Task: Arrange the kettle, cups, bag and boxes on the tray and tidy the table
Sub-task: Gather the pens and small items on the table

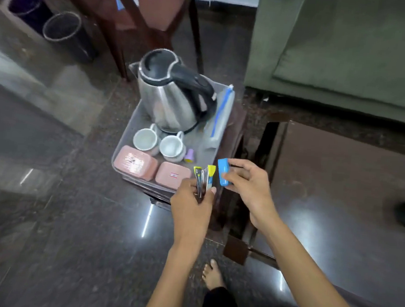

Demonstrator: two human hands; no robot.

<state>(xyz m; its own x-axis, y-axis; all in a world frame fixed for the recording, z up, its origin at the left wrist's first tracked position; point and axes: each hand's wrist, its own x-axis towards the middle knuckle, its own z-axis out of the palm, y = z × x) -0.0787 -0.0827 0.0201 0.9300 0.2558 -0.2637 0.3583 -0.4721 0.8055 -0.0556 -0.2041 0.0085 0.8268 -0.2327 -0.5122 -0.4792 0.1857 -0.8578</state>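
Head view | left hand (191, 202) is gripping yellow-tipped sachets (203, 180) at frame centre | right hand (247, 183) is pinching a blue packet (223, 172) beside the tray (124, 147)

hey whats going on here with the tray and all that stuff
A person is tidying a tea set. The steel kettle, two white cups, two pink boxes and a clear zip bag already sit on the grey tray. The left hand grips yellow-tipped sachets; the right hand pinches a small blue box.

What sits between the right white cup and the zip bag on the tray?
Head view: a small purple cap-like piece on the grey tray, between the right white ceramic cup and the clear blue-zip bag.
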